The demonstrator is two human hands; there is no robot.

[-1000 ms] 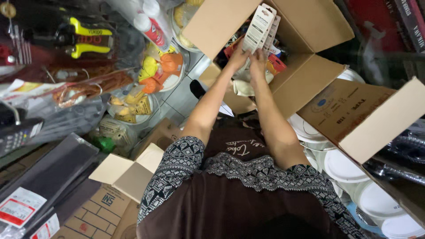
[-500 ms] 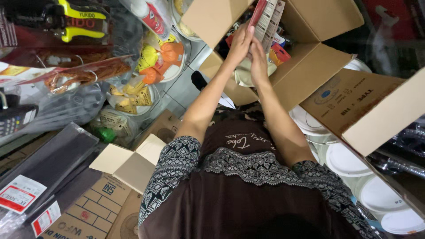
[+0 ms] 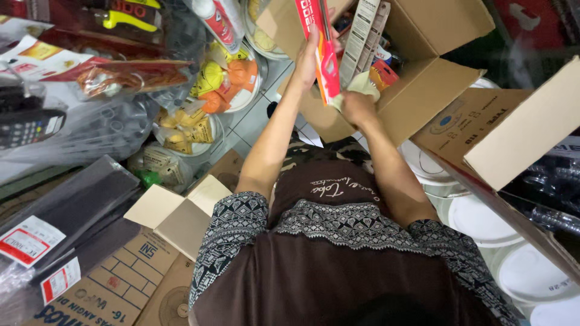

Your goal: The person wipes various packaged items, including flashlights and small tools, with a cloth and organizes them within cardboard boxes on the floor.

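Both arms are up and into the open cardboard box (image 3: 423,90), which sits at about twelve o'clock from where the person stands. The left hand (image 3: 308,57) is wrapped around a flat red card pack (image 3: 326,66), fingers closed along its long edge, and the pack stands nearly upright, half out of the box mouth. The right hand (image 3: 357,107) is lower, at about one o'clock, curled over a pale soft-looking bundle (image 3: 362,87) at the pack's foot; whether its fingers actually pinch that bundle I cannot tell, since the knuckles hide them.

That red pack looks light and thin, stiff enough to stand but likely to flex if squeezed mid-span (glossy face, so probably a bit slick). An edge grip near the middle, thumb on one face and fingers on the other, seems the sound hold. A grey-and-white card pack (image 3: 362,36) leans just beside it, touching or nearly so.

Over at ten o'clock, bowls of bagged orange and yellow goods (image 3: 223,81); at four o'clock, stacked white plastic lids (image 3: 483,217).
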